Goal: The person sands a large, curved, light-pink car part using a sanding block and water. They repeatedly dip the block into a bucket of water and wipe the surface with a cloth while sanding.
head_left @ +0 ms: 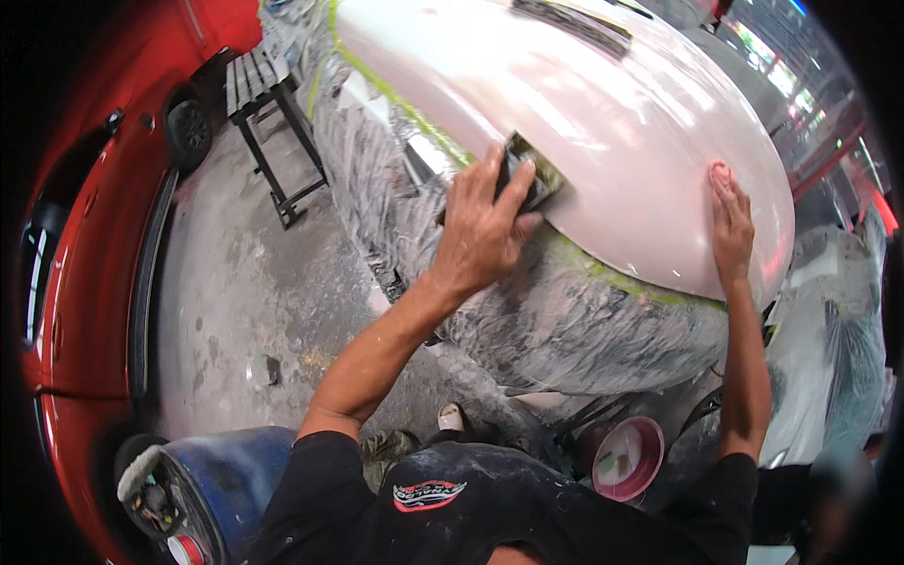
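Note:
A smooth, pinkish-white car body panel (621, 179) curves away in front of me, edged with yellow-green masking tape (395, 94). My left hand (485, 221) grips a dark, wet-looking sanding block (543, 176) with a mottled olive-brown face. The block is at the panel's near left edge, beside the tape. Farther right, my right hand (732, 226) lies on the panel with its fingers stretched forward. Something pink shows at those fingertips; I cannot make out whether it is a separate thing. Wrinkled plastic sheeting (584, 320), smeared white and grey, hangs below the taped edge.
A red car (80, 254) stands at the left. Near it are a slatted bench (254, 80) and a blue drum (235, 480) with items on top. A pink bucket (652, 461) sits below the panel. Plastic-covered bodywork (819, 348) is at the right. A long dark strip (574, 26) lies on the panel's far part.

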